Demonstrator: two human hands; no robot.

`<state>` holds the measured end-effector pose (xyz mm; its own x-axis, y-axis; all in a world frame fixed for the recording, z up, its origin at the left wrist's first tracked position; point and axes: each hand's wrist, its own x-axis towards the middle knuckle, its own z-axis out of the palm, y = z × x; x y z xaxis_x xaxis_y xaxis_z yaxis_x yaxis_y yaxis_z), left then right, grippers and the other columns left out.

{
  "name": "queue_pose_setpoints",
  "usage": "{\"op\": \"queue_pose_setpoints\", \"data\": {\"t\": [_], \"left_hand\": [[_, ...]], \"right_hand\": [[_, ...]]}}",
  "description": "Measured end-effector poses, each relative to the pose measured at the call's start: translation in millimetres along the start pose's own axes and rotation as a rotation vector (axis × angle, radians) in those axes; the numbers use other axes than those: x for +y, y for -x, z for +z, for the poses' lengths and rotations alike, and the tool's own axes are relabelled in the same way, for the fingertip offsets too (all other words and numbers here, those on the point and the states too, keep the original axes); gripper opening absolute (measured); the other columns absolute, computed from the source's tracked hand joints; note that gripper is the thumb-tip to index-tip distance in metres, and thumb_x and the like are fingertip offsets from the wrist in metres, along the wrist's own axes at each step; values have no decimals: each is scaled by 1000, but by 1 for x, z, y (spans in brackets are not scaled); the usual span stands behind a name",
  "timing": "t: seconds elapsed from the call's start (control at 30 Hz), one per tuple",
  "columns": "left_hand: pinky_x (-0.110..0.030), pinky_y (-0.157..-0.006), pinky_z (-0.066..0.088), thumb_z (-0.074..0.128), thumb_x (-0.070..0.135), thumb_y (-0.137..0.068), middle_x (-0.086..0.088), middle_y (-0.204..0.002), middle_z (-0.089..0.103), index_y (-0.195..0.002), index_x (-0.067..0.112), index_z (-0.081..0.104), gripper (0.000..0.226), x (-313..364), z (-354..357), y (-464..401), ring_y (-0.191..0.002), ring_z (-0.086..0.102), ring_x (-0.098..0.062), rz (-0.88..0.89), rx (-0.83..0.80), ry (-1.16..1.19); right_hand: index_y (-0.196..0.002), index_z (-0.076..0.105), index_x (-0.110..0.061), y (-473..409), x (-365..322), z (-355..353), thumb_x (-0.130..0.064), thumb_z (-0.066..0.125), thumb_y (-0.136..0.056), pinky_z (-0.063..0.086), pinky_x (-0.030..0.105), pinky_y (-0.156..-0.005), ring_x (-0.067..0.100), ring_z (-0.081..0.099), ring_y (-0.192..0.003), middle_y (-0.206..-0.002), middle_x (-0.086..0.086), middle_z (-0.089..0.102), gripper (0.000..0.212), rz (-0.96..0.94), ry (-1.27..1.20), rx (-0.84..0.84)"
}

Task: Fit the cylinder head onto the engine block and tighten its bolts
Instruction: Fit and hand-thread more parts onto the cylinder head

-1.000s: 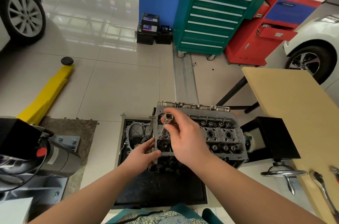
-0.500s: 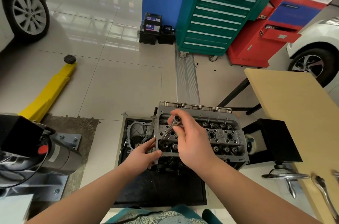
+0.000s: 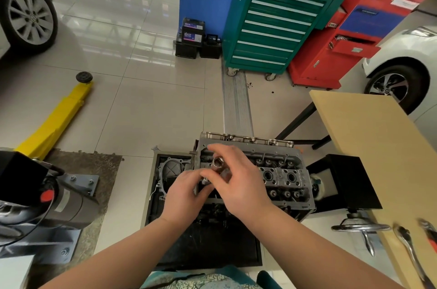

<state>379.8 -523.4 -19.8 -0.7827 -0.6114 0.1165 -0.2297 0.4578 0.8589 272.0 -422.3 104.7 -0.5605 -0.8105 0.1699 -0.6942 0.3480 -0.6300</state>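
Note:
The grey cylinder head (image 3: 281, 173) lies on the engine block, which sits on a black stand (image 3: 212, 248) on the floor. Over its left end, my right hand (image 3: 238, 182) grips a steel socket tool (image 3: 218, 163) between fingers and thumb, its hollow top facing up. My left hand (image 3: 184, 191) reaches in from the left; its fingertips meet the lower part of the tool at the head's left edge. What the tool's lower end sits on is hidden by my fingers.
A wooden table (image 3: 378, 146) stands to the right with a ratchet handle (image 3: 411, 255) near its front edge. A chrome handwheel (image 3: 359, 228) juts from the stand. A yellow lift arm (image 3: 54, 118) and a motor unit (image 3: 35, 201) lie left; tool cabinets (image 3: 274, 24) stand behind.
My left hand has risen from the head's lower left edge to the tool. My right hand has tipped the socket tool more upright and shifted its grip.

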Motion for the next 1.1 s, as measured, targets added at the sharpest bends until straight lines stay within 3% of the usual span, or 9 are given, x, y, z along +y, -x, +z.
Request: {"op": "queue_pose_setpoints", "data": {"t": [0.13,0.27,0.43,0.53,0.67,0.8,0.9,1.0,1.1], "left_hand": [[-39,-93,59,69,28,-99,22,-116,73,-129,33,69,31,-2,-14,-17,-108,69,-1,39,-242,139],[-27,-100,51,69,24,-101,29,-120,68,-127,56,58,44,0,-40,-39,-118,64,1,88,-521,188],[-9,-69,45,73,30,-90,25,-83,65,-86,53,60,27,23,-44,-47,-77,63,2,252,-276,194],[-15,-57,38,68,24,-93,15,-67,58,-74,35,57,24,28,-51,-53,-58,50,-1,286,-330,130],[-25,-91,55,72,29,-99,11,-101,74,-105,34,69,8,34,-67,-60,-99,72,-11,253,-571,165],[-35,-73,55,84,24,-84,2,-88,67,-91,13,72,18,47,-68,-63,-80,64,-17,244,-428,232],[-53,-76,57,78,2,-82,-11,-86,74,-90,2,75,9,47,-69,-66,-82,71,-31,196,-425,200],[-51,-91,58,81,14,-91,-9,-96,79,-101,7,77,13,47,-78,-69,-95,75,-29,154,-471,239],[-41,-100,55,83,21,-90,1,-105,78,-110,17,75,22,47,-83,-68,-105,73,-19,132,-499,276]], "right_hand": [[-136,58,-40,-2,1,-21,-40,59,-99,53,24,-86,6,57,-118,-134,-25,51,37,-35,-92,-196],[-137,59,-28,-6,1,-37,-24,57,-101,46,22,-102,1,56,-119,-130,-15,60,36,-109,57,-249],[-118,61,-31,-17,-21,-39,-70,52,-93,55,37,-79,11,63,-95,-108,-14,66,48,-22,405,-159],[-137,53,-34,-17,-25,-45,-54,54,-98,54,37,-90,11,57,-117,-136,-15,54,44,-127,276,-244],[-123,66,-19,-19,-22,-52,-29,56,-103,53,39,-89,16,60,-104,-116,-6,63,24,-196,300,-348],[-110,67,-22,-26,-29,-49,-63,48,-98,52,34,-78,15,61,-91,-102,-7,64,48,-141,495,-256],[-125,60,-24,-26,-33,-49,-51,56,-99,52,31,-85,14,58,-100,-119,-9,56,37,-234,382,-349],[-132,59,-23,-29,-30,-57,-19,61,-99,51,31,-91,16,58,-107,-127,-8,54,33,-304,334,-445],[-124,62,-18,-32,-28,-57,-32,55,-104,53,39,-82,23,61,-99,-114,-3,58,26,-214,442,-383]]}}
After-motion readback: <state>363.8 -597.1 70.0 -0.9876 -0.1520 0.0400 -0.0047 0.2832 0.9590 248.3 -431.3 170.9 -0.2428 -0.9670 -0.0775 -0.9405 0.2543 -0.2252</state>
